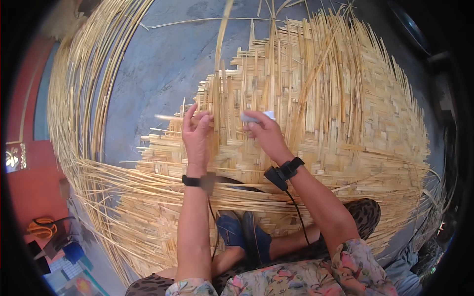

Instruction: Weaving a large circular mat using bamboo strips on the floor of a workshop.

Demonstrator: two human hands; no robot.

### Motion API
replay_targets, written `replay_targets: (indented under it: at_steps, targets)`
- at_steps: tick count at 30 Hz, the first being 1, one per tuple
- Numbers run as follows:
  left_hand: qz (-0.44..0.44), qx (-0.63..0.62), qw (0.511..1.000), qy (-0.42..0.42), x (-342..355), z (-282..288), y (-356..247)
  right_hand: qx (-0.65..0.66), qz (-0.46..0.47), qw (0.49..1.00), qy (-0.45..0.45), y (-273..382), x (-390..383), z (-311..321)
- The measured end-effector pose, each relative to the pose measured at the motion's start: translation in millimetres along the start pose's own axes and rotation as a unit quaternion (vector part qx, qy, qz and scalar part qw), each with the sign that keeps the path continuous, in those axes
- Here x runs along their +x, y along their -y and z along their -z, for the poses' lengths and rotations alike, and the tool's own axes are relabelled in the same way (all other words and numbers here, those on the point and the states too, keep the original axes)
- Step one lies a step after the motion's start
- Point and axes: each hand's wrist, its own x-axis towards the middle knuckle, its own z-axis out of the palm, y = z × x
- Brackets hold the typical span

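Pale split-bamboo strips form a large woven mat (382, 111) beneath my feet and hands. My left hand (196, 135) is at the mat's stepped left edge, fingers curled with the thumb close to the index finger. A blurred, light bamboo strip (169, 118) sticks out leftward from behind that hand and appears gripped in it. Just right of those fingers, a long upright strip (219, 49) runs to the far edge. In my right hand (266, 130), thumb and fingers close on a small whitish-grey piece (269, 114) whose kind I cannot make out. Both wrists wear black bands.
Long loose strips (96, 84) curve along the left over the grey floor (158, 59). More strips (138, 177) cross the mat in front of my shoes (244, 234). Black cables hang from the wristbands. A red surface (37, 182) and an orange coil (42, 228) lie at the left.
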Motion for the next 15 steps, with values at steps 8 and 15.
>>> replay_targets:
  at_steps: [8,15]
  targets:
    - [-0.056,0.262,0.952,-0.146,4,29,20,-0.532,0.171,0.824,-0.096,-18,-54,25]
    - [-0.083,0.089,0.97,-0.212,-18,47,-7,-0.708,0.292,0.638,0.078,18,-56,19]
